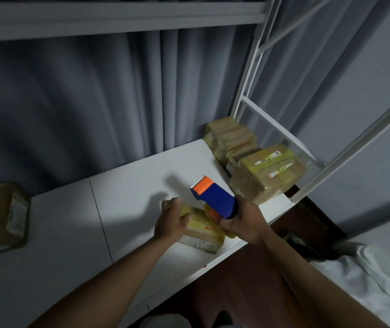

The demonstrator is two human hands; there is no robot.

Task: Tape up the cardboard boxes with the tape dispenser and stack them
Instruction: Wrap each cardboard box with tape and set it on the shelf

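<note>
left hand [169,221] steadies the small box [201,230] near the table [71,233] edge, right hand [246,221] grips the blue tape dispenser [215,197] just above it. looks mid-taping, next it probably needs the roller end down on the seam.

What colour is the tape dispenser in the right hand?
The tape dispenser is blue with an orange front end, seen in the head view.

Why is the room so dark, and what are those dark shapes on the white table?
Head view: dim room, with a bright patch on the white table; the dark shapes are shadows beyond the left hand and the tape dispenser. Its wide lens bends the shelf frame, and the box at the left edge looks blurry.
</note>
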